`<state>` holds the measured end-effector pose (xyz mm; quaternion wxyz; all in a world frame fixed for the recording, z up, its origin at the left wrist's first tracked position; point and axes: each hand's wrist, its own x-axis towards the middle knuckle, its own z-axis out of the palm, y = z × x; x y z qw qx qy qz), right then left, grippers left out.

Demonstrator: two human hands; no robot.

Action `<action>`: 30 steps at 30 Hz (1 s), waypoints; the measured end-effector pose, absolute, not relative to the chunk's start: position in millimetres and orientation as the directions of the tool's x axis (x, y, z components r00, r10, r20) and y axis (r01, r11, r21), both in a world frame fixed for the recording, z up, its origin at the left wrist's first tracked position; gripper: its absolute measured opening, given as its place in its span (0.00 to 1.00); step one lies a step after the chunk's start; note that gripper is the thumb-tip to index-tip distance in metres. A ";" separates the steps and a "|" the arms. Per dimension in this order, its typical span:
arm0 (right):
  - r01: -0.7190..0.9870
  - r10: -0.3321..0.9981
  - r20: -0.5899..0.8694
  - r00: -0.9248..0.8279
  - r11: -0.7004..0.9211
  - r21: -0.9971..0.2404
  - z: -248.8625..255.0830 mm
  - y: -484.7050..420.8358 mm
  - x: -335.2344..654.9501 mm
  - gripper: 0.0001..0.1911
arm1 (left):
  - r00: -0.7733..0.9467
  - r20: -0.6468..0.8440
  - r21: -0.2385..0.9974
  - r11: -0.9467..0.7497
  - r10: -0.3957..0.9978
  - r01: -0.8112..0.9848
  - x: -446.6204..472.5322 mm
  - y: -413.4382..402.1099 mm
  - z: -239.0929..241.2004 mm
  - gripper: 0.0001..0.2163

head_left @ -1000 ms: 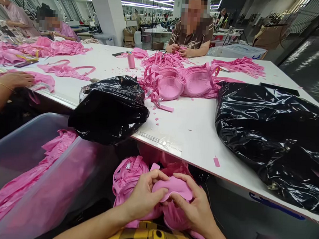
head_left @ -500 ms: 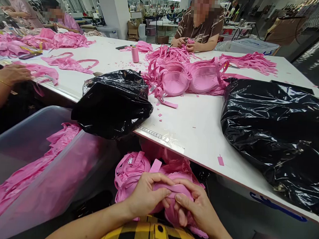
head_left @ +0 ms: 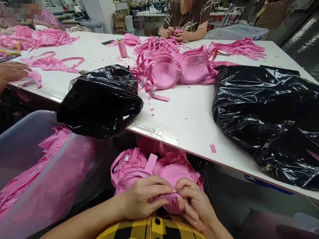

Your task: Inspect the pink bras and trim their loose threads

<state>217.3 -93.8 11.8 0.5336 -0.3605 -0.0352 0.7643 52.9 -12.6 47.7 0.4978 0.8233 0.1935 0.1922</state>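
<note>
Low in front of my yellow checked shirt, both hands pinch the edge of a pink bra (head_left: pixel 174 173). My left hand (head_left: pixel 146 196) has its fingers closed along the edge from the left. From the right, my right hand (head_left: pixel 194 199) grips the same edge, thumb and fingertips pressed together close to the left fingertips. One moulded cup shows just beyond the fingers. Beside it, on my lap, lies a bundle of more pink bras (head_left: pixel 129 164) with loose straps; its underside is hidden.
A white table (head_left: pixel 193 132) spans ahead, bearing stacked pink bras (head_left: pixel 166 71), a pink thread spool (head_left: pixel 122 48) and black plastic bags (head_left: pixel 101 101) (head_left: pixel 270 115). At left stands a translucent bin (head_left: pixel 40 116) of pink fabric. A co-worker's hand (head_left: pixel 12 71) works at far left; another person sits opposite.
My head view has shifted slightly. My fingers have moved along the bra's edge, the right hand now pinching higher, and more of the cup shows.
</note>
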 end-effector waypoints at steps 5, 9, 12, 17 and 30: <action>-0.676 0.848 -0.499 -0.178 -0.474 -0.565 8.3 -102.1 218.6 0.10 | 0.844 0.161 0.848 -0.509 0.512 0.147 48.0 -18.3 37.7 0.16; -0.160 0.983 -0.179 0.044 -0.170 -0.972 9.6 -108.5 226.3 0.14 | 0.761 0.091 0.891 -0.394 0.642 0.226 56.9 -22.8 38.7 0.11; 0.363 0.951 0.306 0.049 0.268 -0.892 11.5 -109.6 234.1 0.14 | 0.671 -0.145 0.942 -0.105 0.727 0.317 66.5 -24.7 39.8 0.08; 0.632 0.854 0.507 -0.117 0.458 -0.625 13.1 -108.3 239.8 0.18 | 0.552 -0.514 0.857 0.429 0.657 0.286 77.5 -23.7 37.3 0.11; 0.414 0.917 0.375 0.137 0.291 -0.862 19.6 -110.3 235.6 0.07 | 0.781 -0.039 0.894 -0.328 0.623 0.307 69.2 -21.5 55.1 0.10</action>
